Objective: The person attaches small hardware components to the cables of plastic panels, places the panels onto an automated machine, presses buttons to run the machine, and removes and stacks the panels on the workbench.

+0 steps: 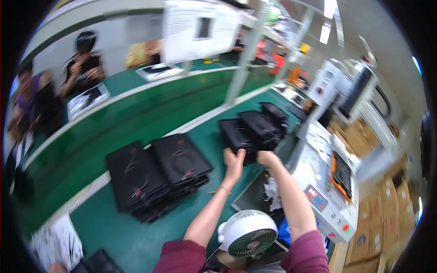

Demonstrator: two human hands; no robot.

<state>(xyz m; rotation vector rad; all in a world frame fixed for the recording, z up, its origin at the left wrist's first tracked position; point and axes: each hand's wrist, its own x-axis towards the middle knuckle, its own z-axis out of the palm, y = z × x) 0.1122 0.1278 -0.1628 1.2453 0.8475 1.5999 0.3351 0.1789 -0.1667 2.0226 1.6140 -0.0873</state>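
My left hand [234, 163] is at the front of a stack of black cases [236, 132], its fingers against the near left side. At the same stack's near right side is my right hand [267, 158], its fingers mostly hidden by the stack. More black cases [258, 125] are piled just behind and to the right. To the left on the green table [195, 218] lie two larger piles of flat black cases, one pile [136, 175] beside the other [180, 159], with thin cords and small red marks on top.
A white fan [249, 233] stands close in front of me. At the right is a white machine [318, 182] with buttons and a display, and cardboard boxes [375, 218] behind it. Papers [57, 243] lie lower left, near another person's hand [58, 267]. Several people sit beyond the green divider [136, 118].
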